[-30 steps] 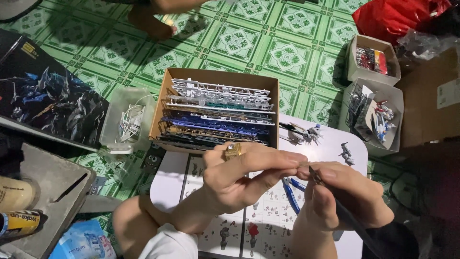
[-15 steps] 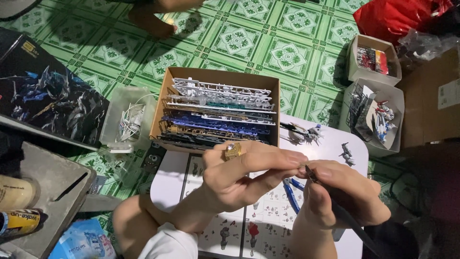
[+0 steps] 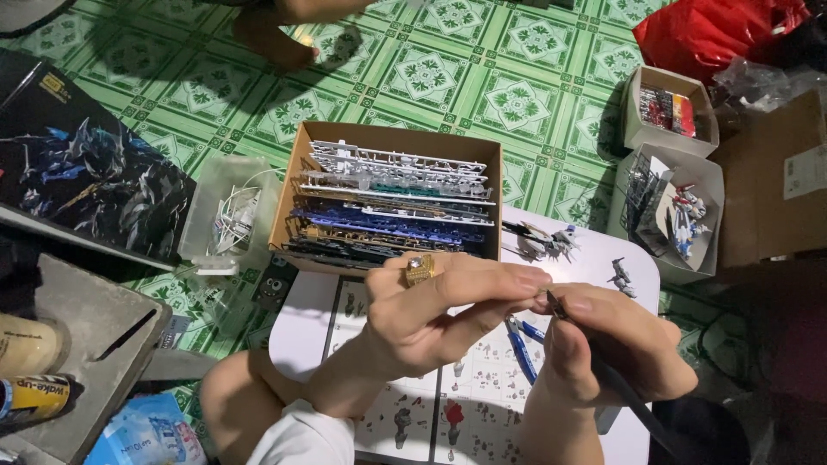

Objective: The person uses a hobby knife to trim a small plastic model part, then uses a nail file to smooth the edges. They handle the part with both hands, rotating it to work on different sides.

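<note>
Left hand (image 3: 431, 314): in the middle of the frame, low down. Its fingers are pinched narrow on something tiny at the tips. The tiny part is too small to tell. A gold ring (image 3: 419, 269) sits on one finger.
Right hand (image 3: 616, 344): just right of the left hand. It is closed around a thin dark tool (image 3: 603, 370), held like a pen. The tool's tip meets the left fingertips.
Worktop (image 3: 594, 258): small and white, under both hands.
Paper sheet (image 3: 478, 387): lies flat on the worktop, white, with little pictures of parts in red and grey.
Blue nippers (image 3: 519, 344): on the sheet, between the two hands.
Small model bits (image 3: 543, 241): on the worktop's top edge, grey and white.
Brown cardboard box (image 3: 293, 185): just above the hands, open, full of flat plastic part frames in white, grey, blue and gold, stacked in rows.
Clear plastic tub (image 3: 226, 215): left of the brown box, with white bits inside.
Big dark box lid (image 3: 86, 172): upper left of the frame, black with a blue and white robot picture.
Two small open boxes (image 3: 668, 172): upper right, pale card, one with red and dark pieces, one with white and blue pieces.
Red bag (image 3: 715, 30): top right corner.
Yellow can (image 3: 34, 396): lower left edge, lying on its side.
Floor (image 3: 431, 77): green tiles with a leaf pattern.
</note>
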